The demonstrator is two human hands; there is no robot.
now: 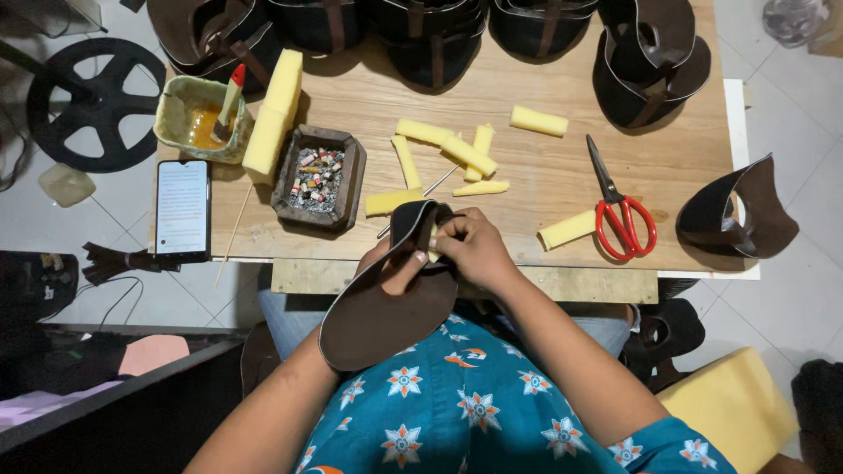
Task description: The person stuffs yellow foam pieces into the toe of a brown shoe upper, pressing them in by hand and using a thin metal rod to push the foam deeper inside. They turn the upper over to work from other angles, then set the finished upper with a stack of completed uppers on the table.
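Observation:
A dark brown leather sandal piece (386, 320) rests against my chest, its strap end raised toward the table. My left hand (393, 268) holds it from underneath, fingers showing through the opening. At the strap's top my right hand (474, 250) pinches a small yellow foam bit against the leather. Several cut yellow foam strips (457, 154) lie on the wooden table (544, 189) just beyond my hands. Red-handled scissors (619, 211) lie to the right, beside another foam strip (566, 230).
A glue pot with a brush (206, 118), a large foam block (274, 114), an ashtray (318, 178) and a phone (183, 208) sit at the left. Finished dark sandal uppers (430, 35) line the far edge; one more (738, 215) lies at the right.

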